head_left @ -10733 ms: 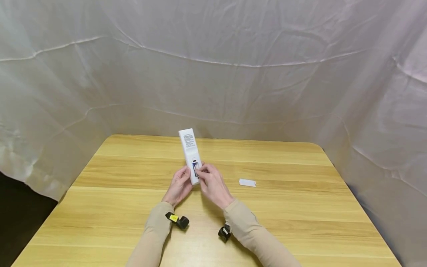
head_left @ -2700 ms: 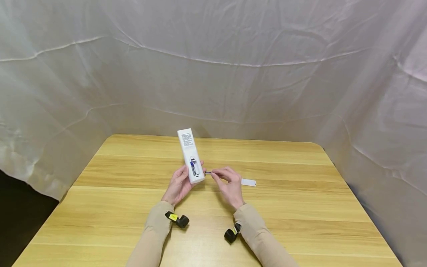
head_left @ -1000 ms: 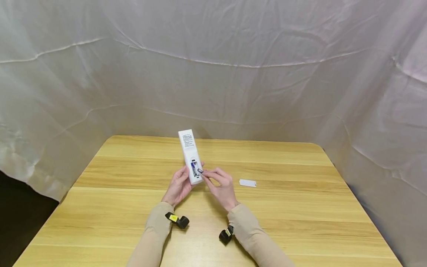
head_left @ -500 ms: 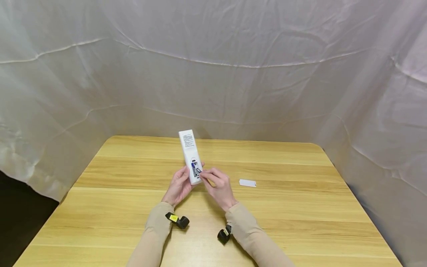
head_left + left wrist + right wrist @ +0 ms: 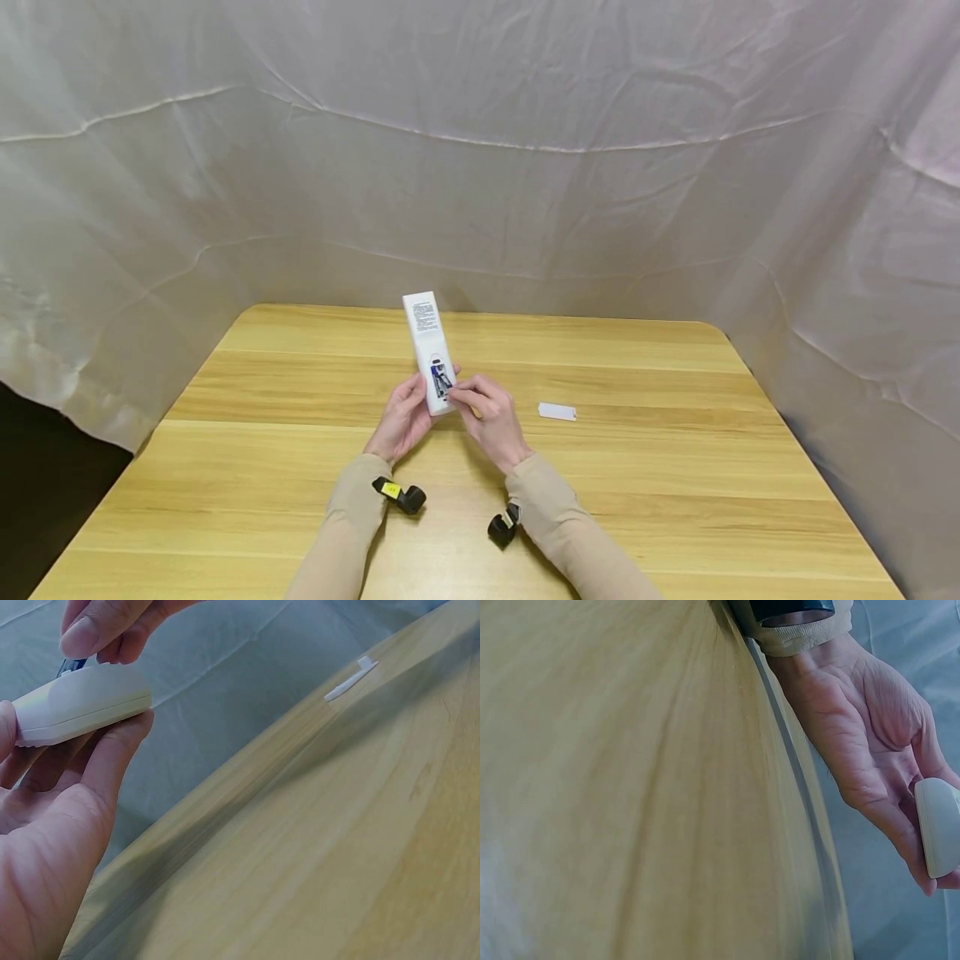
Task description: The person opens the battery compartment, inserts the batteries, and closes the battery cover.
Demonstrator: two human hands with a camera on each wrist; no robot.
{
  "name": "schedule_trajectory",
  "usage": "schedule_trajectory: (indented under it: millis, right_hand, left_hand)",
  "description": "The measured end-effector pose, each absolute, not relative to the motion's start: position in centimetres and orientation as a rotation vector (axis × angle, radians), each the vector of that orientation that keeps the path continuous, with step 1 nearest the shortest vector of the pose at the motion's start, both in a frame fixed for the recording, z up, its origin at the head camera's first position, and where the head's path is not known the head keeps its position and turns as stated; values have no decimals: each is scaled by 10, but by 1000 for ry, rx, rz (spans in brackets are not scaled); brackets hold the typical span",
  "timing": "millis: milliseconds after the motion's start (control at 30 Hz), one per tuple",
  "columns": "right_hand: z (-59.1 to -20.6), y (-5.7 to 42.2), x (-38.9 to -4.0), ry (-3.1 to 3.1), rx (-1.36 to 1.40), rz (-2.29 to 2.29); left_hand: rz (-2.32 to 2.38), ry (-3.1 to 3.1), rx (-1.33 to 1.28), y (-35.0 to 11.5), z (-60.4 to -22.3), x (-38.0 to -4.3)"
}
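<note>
My left hand [image 5: 401, 423] grips a white remote control [image 5: 425, 325] above the table, its back turned up and its battery compartment uncovered. One blue battery [image 5: 435, 382] lies in the compartment's left slot. My right hand [image 5: 492, 423] pinches a second dark battery [image 5: 446, 381] between thumb and fingertips, slanting into the right side of the compartment. In the left wrist view, this battery [image 5: 71, 666] pokes up above the white remote control [image 5: 82, 701], under the right thumb. The right wrist view shows the left hand [image 5: 870, 742] around the remote's end [image 5: 939, 825].
A white battery cover [image 5: 557, 411] lies on the wooden table [image 5: 675, 467] to the right of my right hand; the left wrist view shows this cover [image 5: 351, 681] too, a small tab standing up. Pale cloth [image 5: 480, 167] hangs behind the table and along its sides.
The left slot's battery lay in place several seconds ago. My right hand has since brought the second battery from beside the remote leftward into the compartment, tilting it further in over the last second.
</note>
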State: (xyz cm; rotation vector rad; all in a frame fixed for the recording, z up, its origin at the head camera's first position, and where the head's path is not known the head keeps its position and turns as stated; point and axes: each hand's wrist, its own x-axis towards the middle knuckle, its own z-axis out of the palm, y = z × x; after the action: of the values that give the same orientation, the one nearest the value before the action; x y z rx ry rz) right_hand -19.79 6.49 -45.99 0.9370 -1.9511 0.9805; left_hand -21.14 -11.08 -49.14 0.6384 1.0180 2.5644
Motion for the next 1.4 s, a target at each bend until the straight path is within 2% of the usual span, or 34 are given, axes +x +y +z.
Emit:
schedule_trajectory:
  millis: [1067,1400]
  right_hand:
    - [-459,67,-204,-2124,960,904]
    - [-452,65,-203,-2229,853,1211]
  left_hand:
    - [2561,1013,688,-110,-490,-209]
    - [2555,1015,656,-110,-489,-209]
